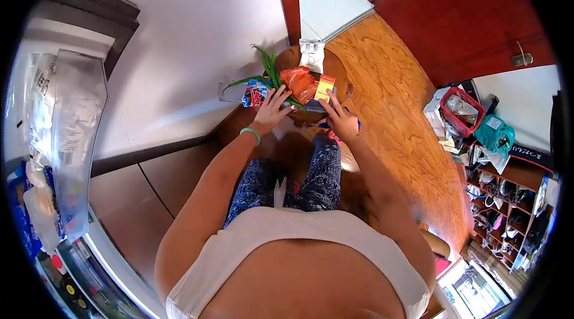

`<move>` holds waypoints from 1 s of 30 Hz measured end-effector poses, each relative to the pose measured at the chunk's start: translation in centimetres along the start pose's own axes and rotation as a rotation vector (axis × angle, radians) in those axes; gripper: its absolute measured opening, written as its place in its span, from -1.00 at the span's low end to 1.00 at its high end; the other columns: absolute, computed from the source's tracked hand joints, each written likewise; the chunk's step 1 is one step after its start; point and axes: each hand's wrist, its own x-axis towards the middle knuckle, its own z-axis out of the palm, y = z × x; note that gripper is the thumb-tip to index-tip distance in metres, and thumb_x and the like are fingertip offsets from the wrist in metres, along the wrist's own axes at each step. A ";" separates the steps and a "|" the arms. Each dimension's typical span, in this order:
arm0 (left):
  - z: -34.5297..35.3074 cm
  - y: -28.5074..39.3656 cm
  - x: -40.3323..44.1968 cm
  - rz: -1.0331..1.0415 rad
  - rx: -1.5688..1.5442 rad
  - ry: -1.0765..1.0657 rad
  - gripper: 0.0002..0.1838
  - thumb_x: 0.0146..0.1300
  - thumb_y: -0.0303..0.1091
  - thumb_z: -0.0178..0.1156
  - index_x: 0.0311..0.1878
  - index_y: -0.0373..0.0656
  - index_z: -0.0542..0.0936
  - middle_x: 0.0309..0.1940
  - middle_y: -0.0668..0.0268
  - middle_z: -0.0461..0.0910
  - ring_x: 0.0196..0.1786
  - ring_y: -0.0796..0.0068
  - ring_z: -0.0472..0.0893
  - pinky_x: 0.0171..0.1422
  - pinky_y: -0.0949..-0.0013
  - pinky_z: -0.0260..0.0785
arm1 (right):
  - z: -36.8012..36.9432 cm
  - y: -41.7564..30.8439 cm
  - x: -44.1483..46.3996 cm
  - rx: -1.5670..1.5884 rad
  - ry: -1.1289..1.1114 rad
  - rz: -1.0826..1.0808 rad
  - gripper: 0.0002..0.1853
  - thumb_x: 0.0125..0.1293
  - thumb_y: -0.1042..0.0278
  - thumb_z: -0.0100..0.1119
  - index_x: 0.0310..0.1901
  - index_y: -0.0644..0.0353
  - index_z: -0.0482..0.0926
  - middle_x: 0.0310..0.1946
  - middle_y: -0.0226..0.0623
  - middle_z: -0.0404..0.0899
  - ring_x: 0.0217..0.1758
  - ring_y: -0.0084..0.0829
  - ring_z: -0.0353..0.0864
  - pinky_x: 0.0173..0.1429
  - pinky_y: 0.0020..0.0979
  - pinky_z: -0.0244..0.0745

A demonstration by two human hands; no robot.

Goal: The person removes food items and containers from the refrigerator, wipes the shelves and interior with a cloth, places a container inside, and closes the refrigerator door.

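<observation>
On a round wooden stool [338, 65] stand several packets and a plant with long green leaves [268, 66]. My left hand [273, 108], a green band at its wrist, lies with fingers spread over the near left side, by a blue and red packet [256, 93] and an orange-red bag [300, 84]. With fingers apart, my right hand [341, 117] touches the lower part of a yellow and red box [324, 87]. Behind these stands a white packet [311, 56]. What lies under the packets is partly hidden.
To the right are a red basket [463, 110], a teal bag [495, 134] and a shoe rack [505, 211]. A dark red door [466, 14] stands beyond the wooden floor [394, 116]. Open fridge door shelves [78, 139] are at the left.
</observation>
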 end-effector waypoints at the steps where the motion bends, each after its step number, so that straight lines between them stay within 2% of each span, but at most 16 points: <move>1: -0.3 0.2 0.1 0.000 -0.001 -0.001 -0.64 0.04 -0.51 0.21 -0.05 -0.01 0.63 0.33 0.11 0.29 0.49 -0.03 0.11 0.52 -0.15 -0.04 | -0.2 -0.1 -0.2 0.000 -0.001 0.001 -0.20 0.05 0.39 0.26 0.38 -0.24 0.24 0.48 -0.40 0.10 -0.39 -0.32 0.66 -0.43 -0.33 0.59; 3: -0.9 0.4 0.2 0.007 0.012 0.027 -0.66 0.11 -0.43 0.16 -0.01 0.04 0.62 0.36 0.13 0.23 0.51 -0.01 0.08 0.52 -0.13 -0.05 | -0.4 -0.2 -0.2 0.060 0.045 -0.021 -0.21 0.04 0.40 0.27 0.37 -0.22 0.27 0.47 -0.39 0.12 -0.40 -0.30 0.66 -0.42 -0.35 0.59; 7: -2.1 0.6 0.8 -0.012 -0.017 -0.015 -0.66 0.12 -0.45 0.14 -0.01 0.04 0.64 0.35 0.16 0.24 0.50 -0.03 0.09 0.51 -0.13 -0.01 | -1.0 -0.6 -0.3 0.102 0.034 -0.004 -0.22 0.02 0.41 0.28 0.35 -0.20 0.28 0.46 -0.39 0.14 -0.38 -0.29 0.67 -0.41 -0.35 0.59; 10: -2.8 0.7 2.0 -0.028 -0.120 0.056 -0.68 0.00 -0.53 0.23 -0.13 -0.02 0.67 0.30 0.17 0.32 0.46 -0.05 0.16 0.47 -0.12 0.08 | -1.7 -0.9 -0.1 0.158 -0.016 0.042 -0.23 0.04 0.41 0.27 0.35 -0.17 0.28 0.46 -0.38 0.14 -0.34 -0.28 0.68 -0.40 -0.33 0.60; 12: -3.9 0.7 2.8 -0.017 -0.155 -0.013 -0.77 -0.06 -0.51 0.28 -0.26 -0.08 0.69 0.26 0.18 0.34 0.43 -0.02 0.21 0.43 -0.07 0.14 | -2.0 -1.1 0.1 0.252 -0.044 0.107 -0.20 0.02 0.40 0.29 0.36 -0.09 0.24 0.45 -0.36 0.15 -0.20 -0.23 0.68 -0.36 -0.32 0.61; 13: -3.9 0.5 3.0 -0.017 -0.151 -0.013 -0.77 -0.06 -0.51 0.28 -0.26 -0.08 0.69 0.26 0.18 0.34 0.43 -0.02 0.21 0.43 -0.07 0.14 | -2.1 -1.1 0.3 0.254 -0.041 0.105 -0.20 0.02 0.40 0.29 0.36 -0.09 0.24 0.45 -0.36 0.15 -0.20 -0.23 0.68 -0.36 -0.32 0.61; 15: -3.6 -0.2 3.4 0.009 -0.217 0.020 -0.81 -0.14 -0.49 0.32 -0.35 -0.11 0.70 0.22 0.20 0.37 0.39 0.06 0.28 0.37 -0.04 0.20 | -2.3 -1.0 0.9 0.362 0.088 0.071 -0.07 -0.02 0.34 0.37 0.43 0.03 0.11 0.43 -0.26 0.17 -0.04 -0.15 0.63 -0.28 -0.28 0.61; 16: -3.5 -0.5 3.5 0.009 -0.215 0.022 -0.81 -0.14 -0.49 0.32 -0.35 -0.11 0.70 0.22 0.20 0.37 0.39 0.06 0.28 0.37 -0.04 0.20 | -2.5 -1.0 1.2 0.361 0.090 0.069 -0.07 -0.02 0.34 0.37 0.43 0.03 0.11 0.43 -0.26 0.17 -0.04 -0.15 0.63 -0.28 -0.28 0.61; 18: -3.8 -1.1 4.0 0.020 -0.267 -0.039 -0.78 -0.12 -0.50 0.28 -0.33 -0.05 0.72 0.18 0.25 0.38 0.32 0.15 0.35 0.32 -0.02 0.22 | -3.1 -1.1 2.3 0.478 0.085 0.205 0.08 -0.08 0.28 0.46 0.47 0.13 -0.02 0.35 -0.15 0.27 0.05 -0.05 0.57 -0.16 -0.20 0.59; 22: -4.3 -1.8 5.2 -0.019 -0.347 -0.151 -0.73 -0.17 -0.51 0.31 -0.29 -0.06 0.73 0.19 0.24 0.38 0.28 0.20 0.40 0.32 -0.03 0.23 | -5.1 -1.1 5.5 0.427 -0.051 0.276 0.18 -0.11 0.23 0.50 0.49 0.16 -0.11 0.23 -0.06 0.36 0.00 0.03 0.57 -0.08 -0.14 0.56; 24: -3.9 -2.3 5.7 -0.144 -0.425 -0.169 -0.67 -0.15 -0.52 0.29 -0.23 -0.04 0.74 0.23 0.24 0.38 0.24 0.20 0.44 0.31 0.04 0.26 | -5.8 -1.3 7.1 0.257 -0.168 0.356 0.15 -0.19 0.23 0.54 0.46 0.11 0.01 0.03 -0.09 0.46 -0.03 -0.01 0.58 -0.04 -0.17 0.56; 25: -3.7 -2.6 5.9 -0.147 -0.426 -0.168 -0.67 -0.15 -0.52 0.29 -0.23 -0.04 0.74 0.23 0.24 0.38 0.24 0.20 0.44 0.31 0.04 0.26 | -5.4 -1.2 7.5 0.257 -0.171 0.354 0.15 -0.19 0.23 0.54 0.46 0.11 0.01 0.03 -0.09 0.46 -0.03 -0.01 0.58 -0.04 -0.17 0.56; 27: -3.3 -3.3 6.3 -0.115 -0.339 -0.309 -0.62 -0.16 -0.56 0.27 -0.18 -0.06 0.74 0.29 0.18 0.36 0.22 0.15 0.47 0.32 0.11 0.29 | -4.6 -1.2 8.1 0.127 -0.257 0.385 0.03 -0.22 0.23 0.53 0.36 0.12 0.19 0.03 -0.10 0.42 -0.05 -0.06 0.60 -0.07 -0.15 0.57; 28: -3.0 -3.7 6.4 -0.118 -0.341 -0.308 -0.62 -0.16 -0.56 0.27 -0.18 -0.06 0.74 0.29 0.18 0.36 0.22 0.15 0.47 0.32 0.11 0.29 | -4.6 -1.4 8.4 0.126 -0.259 0.384 0.03 -0.22 0.23 0.53 0.36 0.12 0.19 0.03 -0.10 0.42 -0.05 -0.06 0.60 -0.07 -0.15 0.57; 30: -2.7 -4.2 6.5 -0.098 -0.315 -0.375 -0.61 -0.15 -0.58 0.25 -0.15 -0.10 0.73 0.28 0.10 0.39 0.22 0.08 0.46 0.33 0.14 0.32 | -4.8 -2.1 8.6 0.122 -0.244 0.475 -0.12 -0.21 0.28 0.50 0.24 0.13 0.31 0.05 -0.13 0.39 -0.07 -0.07 0.60 -0.08 -0.13 0.58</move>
